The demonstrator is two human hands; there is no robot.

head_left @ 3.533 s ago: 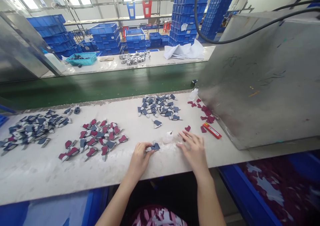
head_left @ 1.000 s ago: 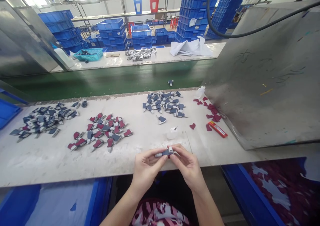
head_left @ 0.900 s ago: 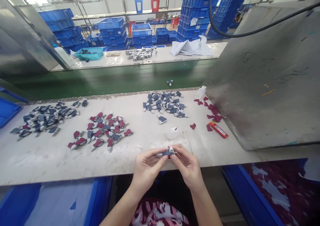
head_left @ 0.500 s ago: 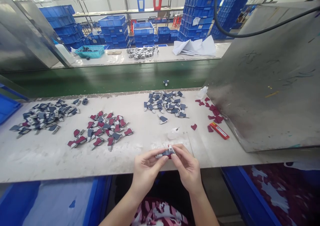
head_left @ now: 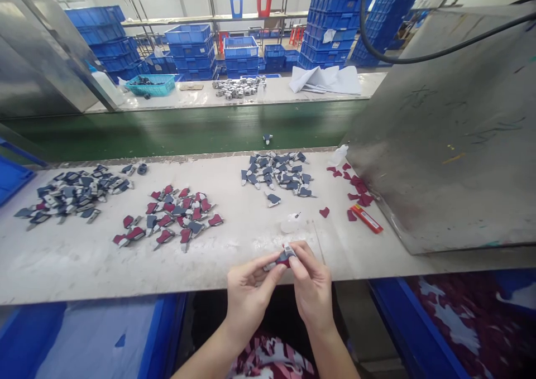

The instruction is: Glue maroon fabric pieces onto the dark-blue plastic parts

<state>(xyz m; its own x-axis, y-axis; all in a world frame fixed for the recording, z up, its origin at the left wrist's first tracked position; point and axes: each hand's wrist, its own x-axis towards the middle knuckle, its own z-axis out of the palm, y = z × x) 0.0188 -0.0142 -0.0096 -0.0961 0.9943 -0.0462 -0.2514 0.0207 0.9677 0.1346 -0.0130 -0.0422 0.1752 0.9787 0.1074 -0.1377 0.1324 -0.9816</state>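
Note:
Near the table's front edge, my left hand [head_left: 250, 295] and my right hand [head_left: 314, 289] pinch one small part [head_left: 286, 257] between them. It is pale grey and dark blue with a maroon face, partly covered by my fingertips. Just beyond my hands lies a small clear, whitish item [head_left: 290, 222]. Further out is a pile of dark blue and white parts [head_left: 276, 173]. Left of my hands is a group of similar parts with maroon and blue faces [head_left: 165, 221]. Loose maroon cut pieces [head_left: 360, 186] lie to the right, with a single one [head_left: 324, 212] closer in.
A larger heap of blue-grey parts [head_left: 79, 192] covers the table's left end. A red packet [head_left: 367, 219] lies beside a metal panel [head_left: 456, 133]. Behind the table runs a green conveyor belt [head_left: 188, 130] carrying one part [head_left: 267, 138]. Blue bins [head_left: 167, 323] stand below the table.
The single part on the green belt has moved left. My fingers have shifted slightly on the held part, which is turned a little, showing more of its maroon face.

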